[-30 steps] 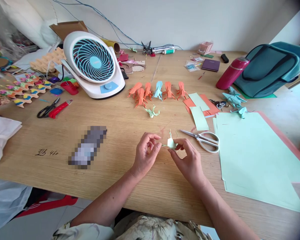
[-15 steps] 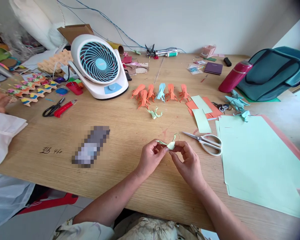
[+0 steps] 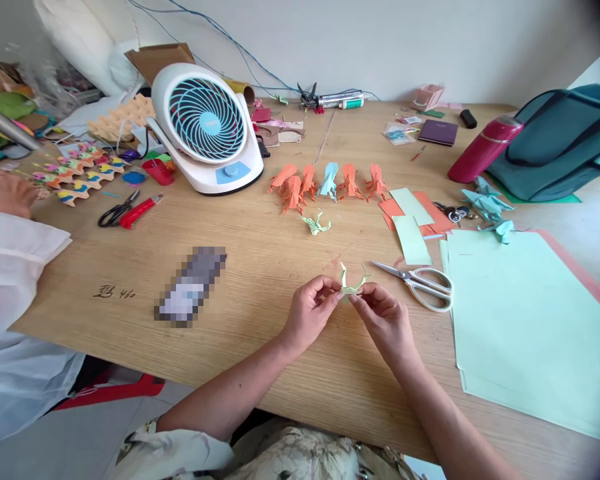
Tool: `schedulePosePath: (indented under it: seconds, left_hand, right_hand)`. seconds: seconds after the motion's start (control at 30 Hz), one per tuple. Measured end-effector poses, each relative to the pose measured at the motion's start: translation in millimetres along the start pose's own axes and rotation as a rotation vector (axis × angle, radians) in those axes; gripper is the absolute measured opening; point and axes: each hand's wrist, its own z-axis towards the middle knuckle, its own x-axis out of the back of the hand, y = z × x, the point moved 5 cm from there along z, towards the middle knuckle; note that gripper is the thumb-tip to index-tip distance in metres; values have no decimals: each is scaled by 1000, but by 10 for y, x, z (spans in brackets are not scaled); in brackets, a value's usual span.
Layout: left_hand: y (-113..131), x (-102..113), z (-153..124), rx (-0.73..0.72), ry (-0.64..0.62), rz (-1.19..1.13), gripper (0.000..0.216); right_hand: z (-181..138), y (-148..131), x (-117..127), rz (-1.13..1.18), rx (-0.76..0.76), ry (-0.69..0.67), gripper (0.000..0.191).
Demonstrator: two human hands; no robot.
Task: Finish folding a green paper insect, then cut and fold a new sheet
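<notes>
The fan (image 3: pixel 207 130) stands near the table's (image 3: pixel 260 253) far left corner, and the bag (image 3: pixel 560 143) at its right edge. Figures (image 3: pixel 330 181) line up mid-table. Toward the front edge come the piece (image 3: pixel 353 285), then to its right the scissors (image 3: pixel 420 283), then the sheets (image 3: pixel 520 320).

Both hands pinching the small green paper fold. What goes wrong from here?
1. The green paper figure has thin prongs sticking up. Pinched between left hand and right hand, a hard pull may tear or crease one.
2. The scissors lie just beside the right hand, tips toward it; a sideways move might catch them.
3. The fan stands near the light folded figures. Whether it runs is unclear, but airflow might scatter them.
</notes>
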Motion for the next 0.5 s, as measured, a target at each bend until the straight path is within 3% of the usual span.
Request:
schedulePosePath:
  seconds: [0.13, 0.27, 0.5]
  left_hand:
    - [4, -26, 14, 27, -72, -129, 24]
    - [-20, -47, 34, 145, -130, -306, 31]
    - [-4, -39, 44, 180, -162, -327, 28]
  right_hand:
    - [30, -23, 18, 162, -69, -71, 20]
    - [50, 3, 7, 316, -196, -143, 24]
    - [63, 30, -47, 387, -249, -212, 30]
